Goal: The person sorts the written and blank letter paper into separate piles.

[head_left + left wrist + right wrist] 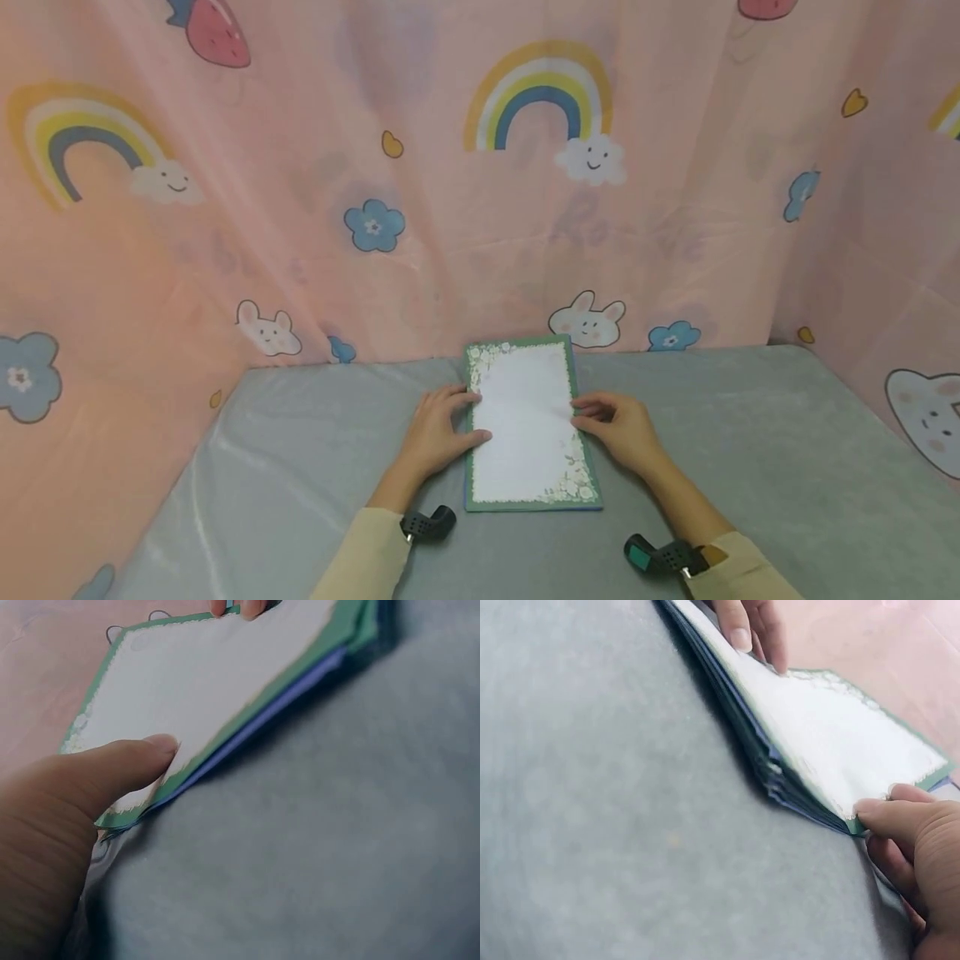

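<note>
A stack of patterned paper sheets [521, 417] lies on the grey cloth. Its top sheet is white with a green border and pale flowers in two corners. Along the left edge, my left hand [438, 433] rests its thumb and a finger on the top sheet; the left wrist view shows that thumb [127, 769] lying fairly straight across the paper. On the opposite edge my right hand [618, 429] pinches the paper between thumb and fingers, also seen in the right wrist view, where some fingers curl below the edge. Green and blue layers [769, 769] show along the stack's side.
Grey cloth [315, 442] covers the tabletop. Behind it and at both sides hangs a pink curtain [450, 250] printed with rainbows, rabbits and flowers. A dark wrist strap [429, 525] is on the left wrist, and another strap [663, 557] on the right.
</note>
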`<state>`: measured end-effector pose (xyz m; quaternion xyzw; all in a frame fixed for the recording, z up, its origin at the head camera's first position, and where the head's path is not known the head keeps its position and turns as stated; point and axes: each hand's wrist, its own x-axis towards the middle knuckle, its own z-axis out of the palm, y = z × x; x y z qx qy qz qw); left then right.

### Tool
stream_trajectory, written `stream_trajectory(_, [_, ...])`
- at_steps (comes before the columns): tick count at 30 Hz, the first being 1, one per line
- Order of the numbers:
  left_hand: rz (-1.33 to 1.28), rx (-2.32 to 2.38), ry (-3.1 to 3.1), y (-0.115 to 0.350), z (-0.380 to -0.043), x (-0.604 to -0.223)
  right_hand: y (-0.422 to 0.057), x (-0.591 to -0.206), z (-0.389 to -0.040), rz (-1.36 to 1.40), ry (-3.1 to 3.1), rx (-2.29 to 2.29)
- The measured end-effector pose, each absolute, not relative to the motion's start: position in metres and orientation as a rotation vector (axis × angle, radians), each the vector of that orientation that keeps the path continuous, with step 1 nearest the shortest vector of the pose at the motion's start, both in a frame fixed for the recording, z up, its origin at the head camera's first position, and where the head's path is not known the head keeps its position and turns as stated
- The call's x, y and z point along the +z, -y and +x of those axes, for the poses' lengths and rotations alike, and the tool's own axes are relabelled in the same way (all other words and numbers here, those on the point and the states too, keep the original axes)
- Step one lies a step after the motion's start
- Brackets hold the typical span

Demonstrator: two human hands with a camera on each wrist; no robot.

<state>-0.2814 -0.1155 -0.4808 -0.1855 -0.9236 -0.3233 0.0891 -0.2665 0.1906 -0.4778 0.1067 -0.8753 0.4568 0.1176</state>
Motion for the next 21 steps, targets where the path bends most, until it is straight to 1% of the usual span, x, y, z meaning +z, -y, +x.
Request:
stream_trajectory(9, [-0.519, -1.109, 2.616, 0.1151, -0.2820, -0.4803, -0.1926, -0.4802, -0.2675, 0.320, 2.578, 1.343])
stream_trajectory(15, [-0.407, -1.345, 2.537, 0.1141, -0.2838, -0.4822, -0.1921, -0.4784, -0.2674, 0.303, 2.582, 1.340])
stream_trajectory(21, [-0.353, -1.397, 2.514, 0.1127, -0.2835, -0.4815, -0.1914, -0.4777, -0.2669, 0.287, 2.587, 1.354])
